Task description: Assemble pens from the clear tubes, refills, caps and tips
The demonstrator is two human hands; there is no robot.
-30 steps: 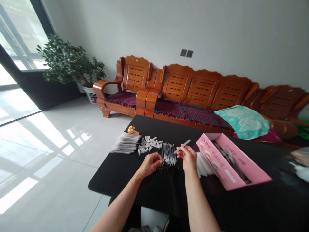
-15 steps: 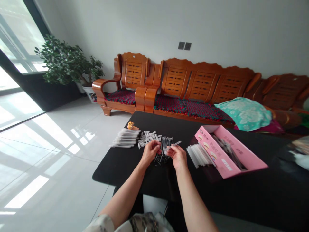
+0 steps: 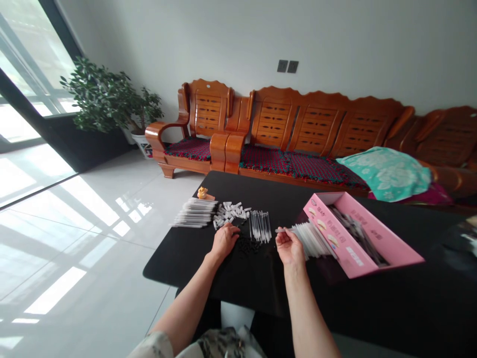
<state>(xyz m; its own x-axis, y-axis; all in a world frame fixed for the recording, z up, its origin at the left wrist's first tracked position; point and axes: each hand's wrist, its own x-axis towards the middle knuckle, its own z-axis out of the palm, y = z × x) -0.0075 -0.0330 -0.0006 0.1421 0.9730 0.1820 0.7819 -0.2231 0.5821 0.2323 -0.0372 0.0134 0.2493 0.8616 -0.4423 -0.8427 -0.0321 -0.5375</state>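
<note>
My right hand (image 3: 290,247) pinches a pale pen barrel (image 3: 278,230) between thumb and fingers, beside a stack of translucent white barrels (image 3: 311,238). To the left, my left hand (image 3: 224,239) lies low over the table with its fingers bent together; what they may hold is too small to make out. Its fingertips are at the edge of a scatter of small black pieces (image 3: 249,244), just below a heap of white pen caps (image 3: 230,213). Between the hands is a row of thin clear pen refills (image 3: 261,226).
A bundle of white pens (image 3: 194,213) lies at the black table's (image 3: 175,266) left, with a small yellow figurine (image 3: 202,193) behind it. On the right stands an open pink box (image 3: 398,251) with dark items inside. Beyond the table is a wooden sofa (image 3: 272,117).
My hands have moved apart. The left one has dropped left to the small pieces; the right one has moved right to the barrel stack. The view has shifted slightly.
</note>
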